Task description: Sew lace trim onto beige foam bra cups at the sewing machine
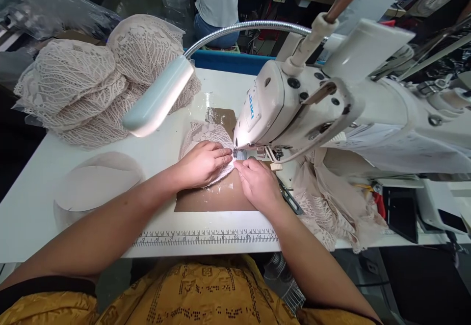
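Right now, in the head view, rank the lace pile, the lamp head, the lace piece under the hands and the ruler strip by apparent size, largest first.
1. Lace pile, clearly largest.
2. Lamp head and ruler strip: unsure; the ruler is longer but very thin, and the lamp sits nearer the camera.
3. Lace piece, partly hidden by the hands, so its full size cannot be told.

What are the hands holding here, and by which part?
Both the left hand and right hand press a lace piece flat, fingertips at its edge by the needle.
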Demonstrator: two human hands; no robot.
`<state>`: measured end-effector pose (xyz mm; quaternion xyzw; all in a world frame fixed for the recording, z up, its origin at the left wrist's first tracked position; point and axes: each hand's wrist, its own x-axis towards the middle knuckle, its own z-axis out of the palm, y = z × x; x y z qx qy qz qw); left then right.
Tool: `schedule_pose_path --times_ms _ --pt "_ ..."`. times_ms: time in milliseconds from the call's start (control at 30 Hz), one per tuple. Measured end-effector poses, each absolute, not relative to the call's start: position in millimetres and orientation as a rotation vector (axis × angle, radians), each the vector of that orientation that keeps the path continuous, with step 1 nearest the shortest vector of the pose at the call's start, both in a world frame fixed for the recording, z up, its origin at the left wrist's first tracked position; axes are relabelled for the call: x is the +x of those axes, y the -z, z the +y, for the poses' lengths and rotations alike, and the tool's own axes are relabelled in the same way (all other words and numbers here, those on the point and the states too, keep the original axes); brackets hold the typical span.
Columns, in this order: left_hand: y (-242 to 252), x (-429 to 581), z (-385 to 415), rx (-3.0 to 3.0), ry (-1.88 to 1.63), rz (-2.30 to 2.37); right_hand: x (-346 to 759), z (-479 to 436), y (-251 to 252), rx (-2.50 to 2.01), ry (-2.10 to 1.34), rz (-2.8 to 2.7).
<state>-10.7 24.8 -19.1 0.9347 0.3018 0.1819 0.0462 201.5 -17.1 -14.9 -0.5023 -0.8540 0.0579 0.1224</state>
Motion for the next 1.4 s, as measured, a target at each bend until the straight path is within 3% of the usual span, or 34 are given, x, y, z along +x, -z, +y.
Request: schedule_pose_path --times_ms 667,1400 --pt "7 -20 24 2.987 -0.384 0.6 200 -22 15 -1.477 -0.084 -2.564" --pt "7 -20 26 2.944 -0.397 0.631 197 -25 10 -1.5 -0.098 -2.632"
